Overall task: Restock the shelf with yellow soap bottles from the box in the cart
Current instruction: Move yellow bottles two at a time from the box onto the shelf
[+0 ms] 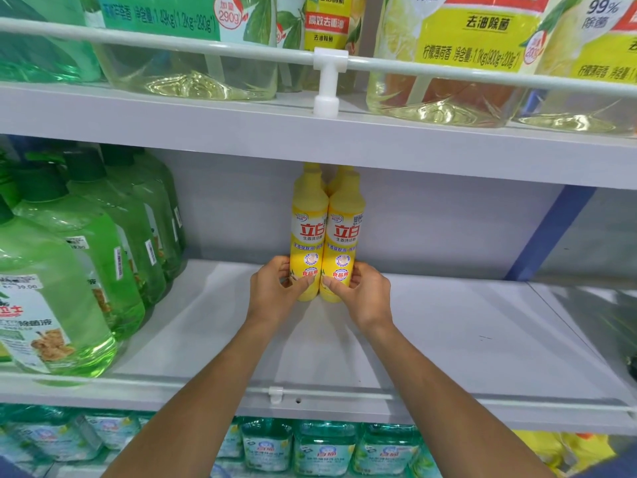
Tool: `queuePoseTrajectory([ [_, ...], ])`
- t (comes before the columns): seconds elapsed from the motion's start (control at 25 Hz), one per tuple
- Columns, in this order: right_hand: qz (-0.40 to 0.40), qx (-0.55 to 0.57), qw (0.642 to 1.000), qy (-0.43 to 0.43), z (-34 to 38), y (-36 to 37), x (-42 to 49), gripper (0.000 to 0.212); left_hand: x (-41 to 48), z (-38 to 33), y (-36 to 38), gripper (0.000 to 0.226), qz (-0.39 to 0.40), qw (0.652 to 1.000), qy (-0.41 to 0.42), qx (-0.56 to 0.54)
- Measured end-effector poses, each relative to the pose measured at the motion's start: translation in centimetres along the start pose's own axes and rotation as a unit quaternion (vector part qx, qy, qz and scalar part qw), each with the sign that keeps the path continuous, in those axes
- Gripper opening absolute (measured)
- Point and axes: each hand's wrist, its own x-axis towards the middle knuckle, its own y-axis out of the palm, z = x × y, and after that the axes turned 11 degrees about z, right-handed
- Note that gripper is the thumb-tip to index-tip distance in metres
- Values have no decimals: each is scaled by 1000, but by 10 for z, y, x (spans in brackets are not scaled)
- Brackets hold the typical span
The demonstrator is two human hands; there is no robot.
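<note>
Left hand: your left hand (275, 284) is curled round the lower part of the left yellow bottle (308, 232), thumb across the front label.
Right hand: your right hand (365, 291) grips the right yellow bottle (346, 236) the same way, low on the body.
Bottle position: both stand upright at centre frame, touching each other, deep on the middle shelf (448, 322) near its back wall. Further yellow tops show just behind them.
Supply: the box and cart are out of view.
Neighbours: the green bottles (86, 253) fill the left of the frame, well apart from your pair.
Risk, tipping: the bottles look tall and narrow and you hold them low. If you let go unevenly, one may topple into the other or into those behind.
Risk, clearance: the caps sit close under the upper shelf (379, 146). Lifting instead of sliding could knock them.
Risk, withdrawal: your forearms cross the front rail (344, 396). A hasty pull back could catch it or drag a bottle forward.
Risk, alignment: labels face out now, but twisting on release would spoil the facing.
</note>
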Motion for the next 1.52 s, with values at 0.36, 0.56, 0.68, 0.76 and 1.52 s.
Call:
queuePoseTrajectory([
  [0.36, 105, -168, 980, -12, 23, -24, -18, 53, -7, -9, -21, 54, 120, 985, -34, 123],
  [0.56, 180, -351, 919, 20, 52, -48, -67, 78, -40, -29, -44, 71, 254, 867, -28, 428],
  [0.68, 197, -446, 873, 2, 73, -51, -106, 89, -72, -49, -48, 74, 253, 798, 36, 545],
  [0.76, 208, -497, 843, -2, 82, -51, -132, 95, -100, -59, -51, 75, 241, 784, 62, 568],
  [1.52, 284, -494, 821, 40, -60, -67, -439, 81, -440, 0, 51, 76, 314, 789, -54, 525],
])
